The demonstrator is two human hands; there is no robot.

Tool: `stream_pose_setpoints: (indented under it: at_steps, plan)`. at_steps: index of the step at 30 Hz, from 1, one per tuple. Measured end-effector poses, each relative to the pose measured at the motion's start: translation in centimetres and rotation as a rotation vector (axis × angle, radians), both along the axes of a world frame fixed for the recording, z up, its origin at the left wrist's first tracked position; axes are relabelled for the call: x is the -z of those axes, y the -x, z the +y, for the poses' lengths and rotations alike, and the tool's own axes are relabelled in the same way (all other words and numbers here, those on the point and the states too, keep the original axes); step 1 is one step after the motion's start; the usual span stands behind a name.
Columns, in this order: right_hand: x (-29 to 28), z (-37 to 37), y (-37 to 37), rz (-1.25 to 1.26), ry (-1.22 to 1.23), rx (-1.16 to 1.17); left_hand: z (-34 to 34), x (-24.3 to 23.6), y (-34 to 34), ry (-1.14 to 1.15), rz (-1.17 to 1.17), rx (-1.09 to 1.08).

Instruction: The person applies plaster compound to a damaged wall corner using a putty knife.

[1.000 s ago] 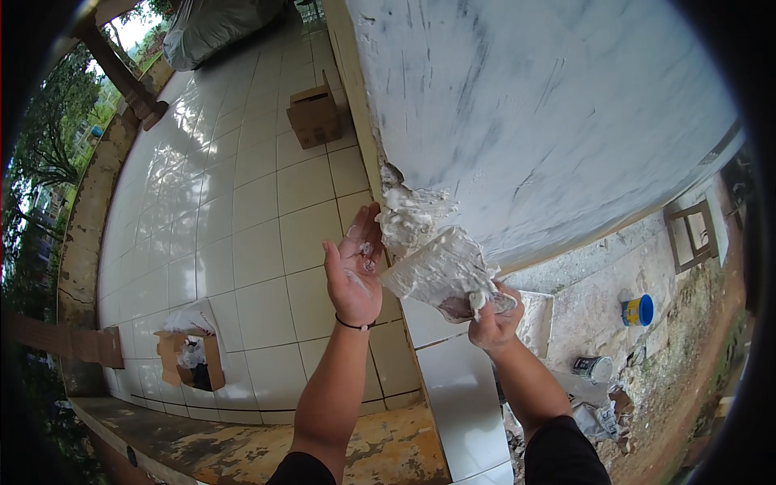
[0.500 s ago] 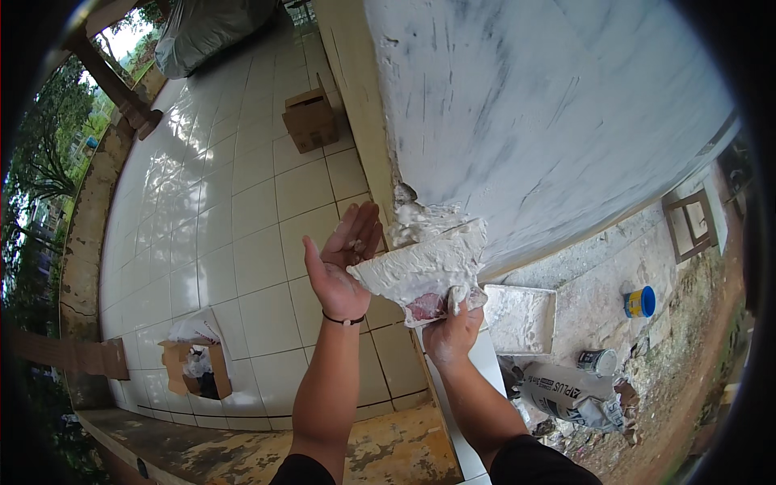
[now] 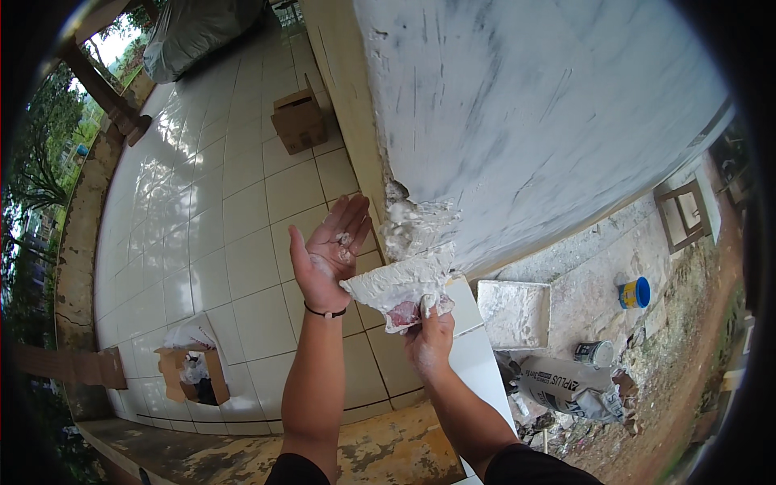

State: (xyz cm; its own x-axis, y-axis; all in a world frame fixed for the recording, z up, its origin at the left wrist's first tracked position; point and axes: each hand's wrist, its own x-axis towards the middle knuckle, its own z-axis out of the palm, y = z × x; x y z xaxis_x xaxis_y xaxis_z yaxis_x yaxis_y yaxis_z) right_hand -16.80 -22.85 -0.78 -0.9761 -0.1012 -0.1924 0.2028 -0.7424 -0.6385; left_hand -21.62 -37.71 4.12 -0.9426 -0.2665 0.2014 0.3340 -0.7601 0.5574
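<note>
My left hand [image 3: 327,250] is open, palm upward, with small bits of white paste on it. Its wrist has a dark band. My right hand [image 3: 430,343] grips a flat scraper [image 3: 400,279] thickly coated in white paste, with a reddish area showing near my fingers. The scraper's left tip lies beside the heel of my left palm. Just above it, a rough lump of white filler [image 3: 416,230] covers the damaged lower corner of the white-skimmed wall [image 3: 525,113]. The wall's narrow cream side [image 3: 339,65] runs upward from there.
Cardboard boxes [image 3: 298,123] [image 3: 190,376] sit on the tiled porch. A covered bulky object [image 3: 186,40] and a pillar [image 3: 121,109] stand further off. Right of the ledge are a white tray [image 3: 482,315], blue bucket [image 3: 634,293], metal can [image 3: 592,353], sack [image 3: 566,390] and wooden frame [image 3: 679,218].
My right hand and the scraper have moved left and slightly down, below the filler lump. My left hand has shifted a little left, still open.
</note>
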Motion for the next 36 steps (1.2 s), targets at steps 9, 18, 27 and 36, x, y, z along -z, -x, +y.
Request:
stream_pose_setpoints:
  at_steps: [9,18,27,36]
  plan:
    - [3.5,2.5,-2.4,0.013,-0.187,-0.065,0.0,0.6,-0.4,0.068,0.008,0.005]
    - [-3.2,8.5,-1.6,0.664,-0.970,0.097,0.6,-0.7,-1.5,0.118,-0.003,-0.032]
    - [-11.2,7.2,3.1,1.203,-1.155,0.074,3.7,-3.3,-1.9,0.262,0.110,-0.130]
    - [-11.7,6.8,3.7,1.257,-1.357,0.094,5.1,-4.4,-2.2,0.394,0.083,-0.215]
